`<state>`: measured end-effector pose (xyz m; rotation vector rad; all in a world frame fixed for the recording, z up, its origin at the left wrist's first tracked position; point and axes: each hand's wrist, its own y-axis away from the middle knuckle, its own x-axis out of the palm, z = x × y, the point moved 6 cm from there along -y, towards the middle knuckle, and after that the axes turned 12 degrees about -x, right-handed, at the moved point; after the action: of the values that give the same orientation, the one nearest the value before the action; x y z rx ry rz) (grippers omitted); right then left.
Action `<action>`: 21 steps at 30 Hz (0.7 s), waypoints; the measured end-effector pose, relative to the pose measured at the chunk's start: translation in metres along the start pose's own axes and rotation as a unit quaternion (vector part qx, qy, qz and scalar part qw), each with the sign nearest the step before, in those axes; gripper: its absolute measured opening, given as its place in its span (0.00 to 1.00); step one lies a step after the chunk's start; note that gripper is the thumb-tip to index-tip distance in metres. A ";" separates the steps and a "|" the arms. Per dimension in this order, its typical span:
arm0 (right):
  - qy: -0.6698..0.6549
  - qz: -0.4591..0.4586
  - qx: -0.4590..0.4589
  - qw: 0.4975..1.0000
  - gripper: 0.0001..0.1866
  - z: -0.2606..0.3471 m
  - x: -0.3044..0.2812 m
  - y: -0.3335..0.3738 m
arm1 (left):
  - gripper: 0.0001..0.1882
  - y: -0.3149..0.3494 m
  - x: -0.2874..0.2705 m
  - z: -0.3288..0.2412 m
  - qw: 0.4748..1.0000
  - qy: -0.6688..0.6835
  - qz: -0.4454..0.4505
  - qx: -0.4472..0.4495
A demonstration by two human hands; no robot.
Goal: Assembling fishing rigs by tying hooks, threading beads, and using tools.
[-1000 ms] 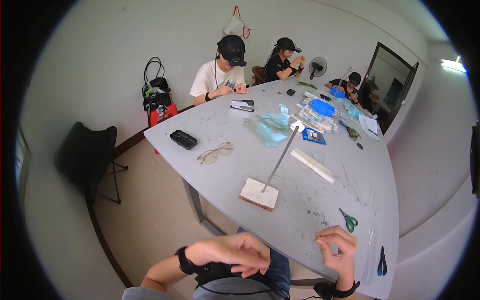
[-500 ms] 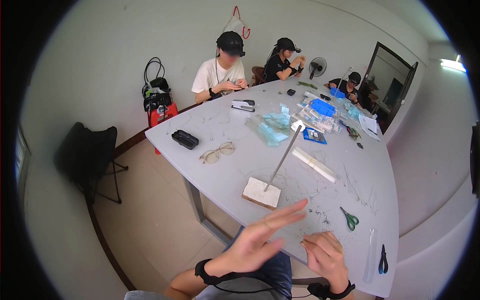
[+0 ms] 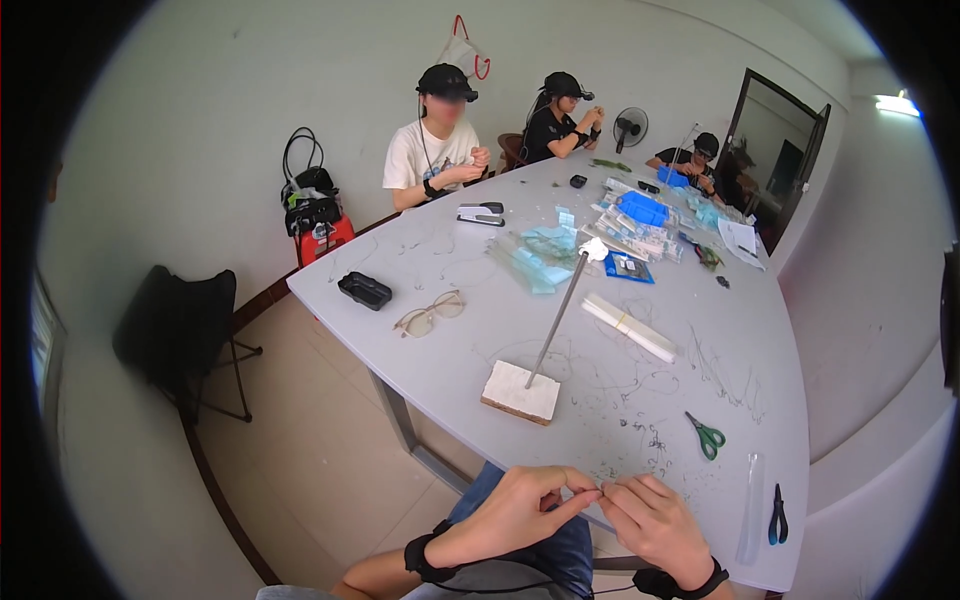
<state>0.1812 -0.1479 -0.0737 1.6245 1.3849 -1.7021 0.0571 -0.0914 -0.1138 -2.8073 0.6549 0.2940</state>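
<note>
At the near table edge, my left hand (image 3: 520, 508) and my right hand (image 3: 655, 522) meet at their fingertips. Both are closed in a pinch; whatever lies between the tips is too small to make out. Small dark curled bits (image 3: 645, 440) and green crumbs are scattered on the table just beyond the fingers. A stand (image 3: 520, 392) with a white block base rises ahead of my left hand, its grey rod leaning right to a white top. Right of my right hand are green-handled scissors (image 3: 708, 438), a clear tube (image 3: 750, 510) and dark pliers (image 3: 778, 520).
Eyeglasses (image 3: 430, 315), a black tray (image 3: 365, 291) and a stapler (image 3: 481, 214) lie along the left side. A bundle of white strips (image 3: 630, 328), thin loose wires and pale blue wrappers (image 3: 545, 258) cover the middle. Three people work at the far side; a black folding chair (image 3: 180, 325) stands left.
My left hand has come down from its raised, spread-fingered pose. Its fingertips now pinch against those of my right hand.
</note>
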 end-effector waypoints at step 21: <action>0.077 -0.014 0.022 0.997 0.09 0.003 -0.004 -0.011 | 0.05 0.006 0.003 0.025 0.990 0.060 -0.099 -0.075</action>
<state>0.1717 -0.1469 -0.0667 1.8021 1.4563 -1.6645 0.0538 -0.0906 -0.1394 -3.0228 0.3855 0.1438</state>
